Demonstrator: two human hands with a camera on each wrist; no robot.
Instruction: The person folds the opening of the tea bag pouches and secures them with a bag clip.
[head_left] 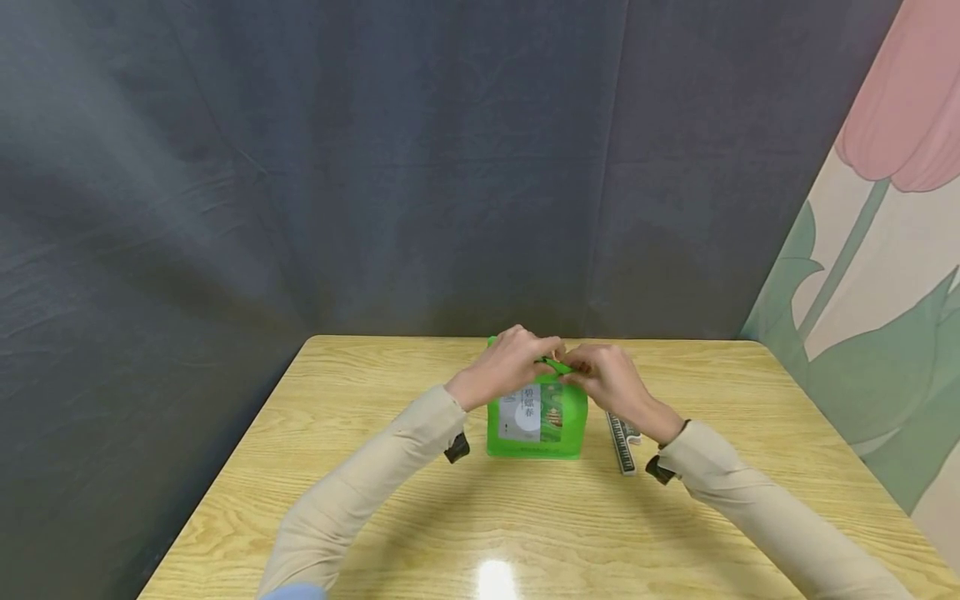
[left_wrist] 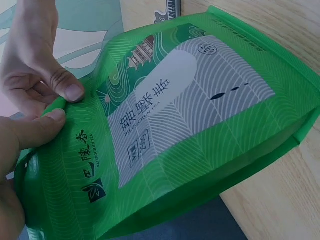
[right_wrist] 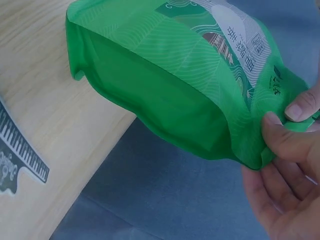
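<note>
A bright green tea bag (head_left: 573, 421) stands upright on the wooden table, its printed label facing me. Both hands are at its top edge. My left hand (head_left: 510, 362) pinches the upper edge near the middle, thumb in front, as the left wrist view of the tea bag (left_wrist: 165, 185) shows. Close beside it, my right hand (head_left: 611, 379) pinches the same edge toward the right corner. In the right wrist view the bag's folded side (right_wrist: 160, 100) bulges, and the right thumb (right_wrist: 282, 137) presses on the front near the top.
A flat ruler-like piece (head_left: 621, 444) with dark markings and a shaped edge lies on the table (head_left: 360, 417) just right of the bag, under the right forearm. A dark curtain (head_left: 450, 167) hangs behind the table; a wall with painted flowers (head_left: 885, 333) stands at the right.
</note>
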